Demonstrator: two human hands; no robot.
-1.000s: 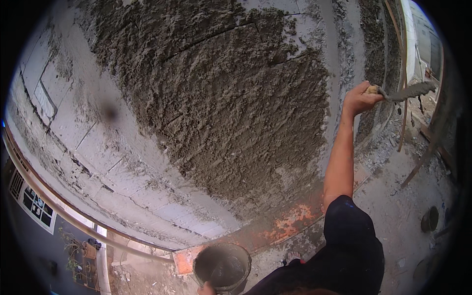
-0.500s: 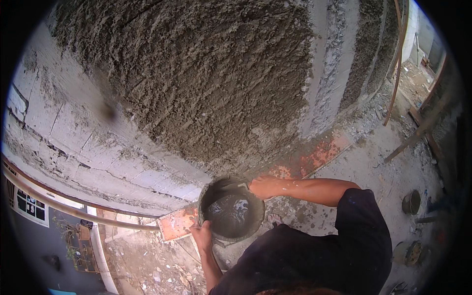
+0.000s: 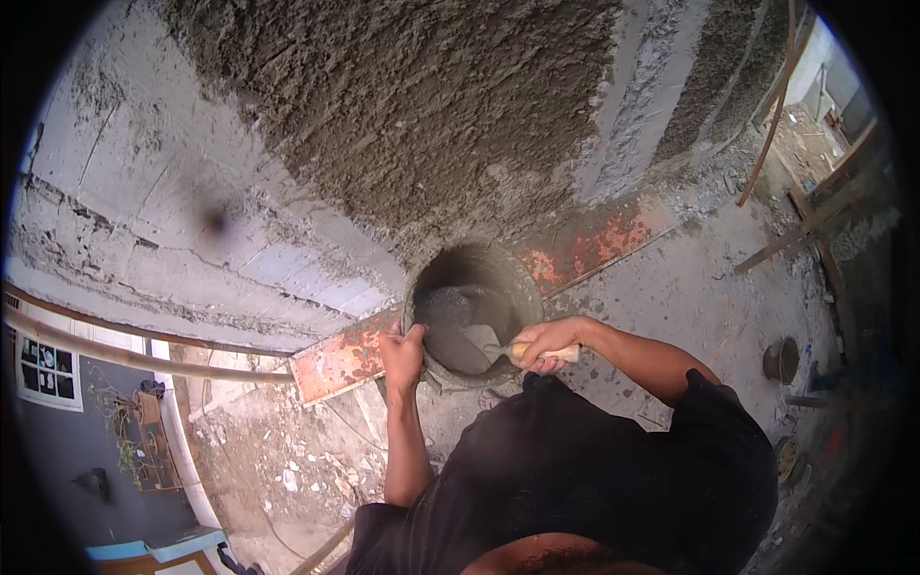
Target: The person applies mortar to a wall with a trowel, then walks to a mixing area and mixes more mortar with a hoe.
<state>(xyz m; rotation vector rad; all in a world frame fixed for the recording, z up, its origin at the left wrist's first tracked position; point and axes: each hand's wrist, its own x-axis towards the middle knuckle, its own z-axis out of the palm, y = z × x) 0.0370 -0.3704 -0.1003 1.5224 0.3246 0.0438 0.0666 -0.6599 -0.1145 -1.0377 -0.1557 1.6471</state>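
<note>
A dark round bucket (image 3: 525, 287) of wet grey mortar (image 3: 448, 309) is in front of me at the foot of the wall, its mouth apparently tipped toward me. My left hand (image 3: 402, 356) grips the bucket's left rim, thumb on top. In my right hand (image 3: 554, 339), at the near right rim, is the pale wooden handle of a trowel (image 3: 482, 337). Its grey blade lies inside the bucket against the mortar, partly coated. Beyond the bucket rises the wall (image 3: 422, 115), covered with rough wet mortar.
A speckled orange board (image 3: 335, 360) runs along the wall's foot, behind the bucket. Debris (image 3: 287, 470) litters the ground at lower left. Another bucket (image 3: 781, 360) stands at right, near leaning wooden poles (image 3: 815, 225). Smooth pale strips (image 3: 613, 105) edge the rough mortar.
My right hand has moved from the bucket's upper right rim to its near right side, and the trowel now shows plainly. The bucket looks more tipped toward me. My left hand stays on the rim.
</note>
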